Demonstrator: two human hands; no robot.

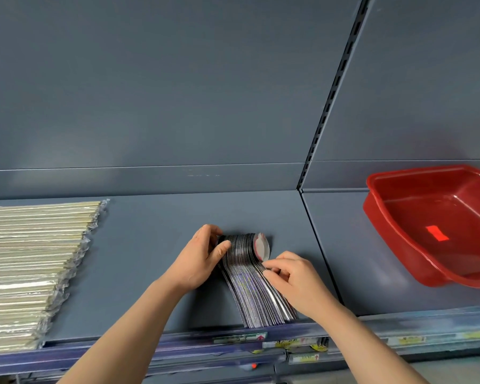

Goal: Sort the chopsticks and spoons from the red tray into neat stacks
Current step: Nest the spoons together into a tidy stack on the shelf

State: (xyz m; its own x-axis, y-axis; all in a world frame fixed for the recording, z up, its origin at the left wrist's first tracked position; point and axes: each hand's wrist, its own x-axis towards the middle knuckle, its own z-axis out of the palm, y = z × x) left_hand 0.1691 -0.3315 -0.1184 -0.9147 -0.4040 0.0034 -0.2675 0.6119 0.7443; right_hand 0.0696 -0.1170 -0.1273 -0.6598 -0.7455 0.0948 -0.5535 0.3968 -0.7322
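Observation:
A row of several wrapped spoons [250,275] stands on edge on the grey shelf, bowls at the back, handles reaching the front edge. My left hand [197,259] grips the left end of the row at the bowls. My right hand [291,275] pinches the spoons on the right side just below the bowls. A wide stack of wrapped chopsticks [31,259] lies at the far left of the shelf. The red tray [385,214] stands at the right; inside it only a small red label shows.
The grey shelf [150,239] has a back panel behind it and a slotted upright [330,103] between two bays. Price-tag strips [288,342] run along the shelf's front edge.

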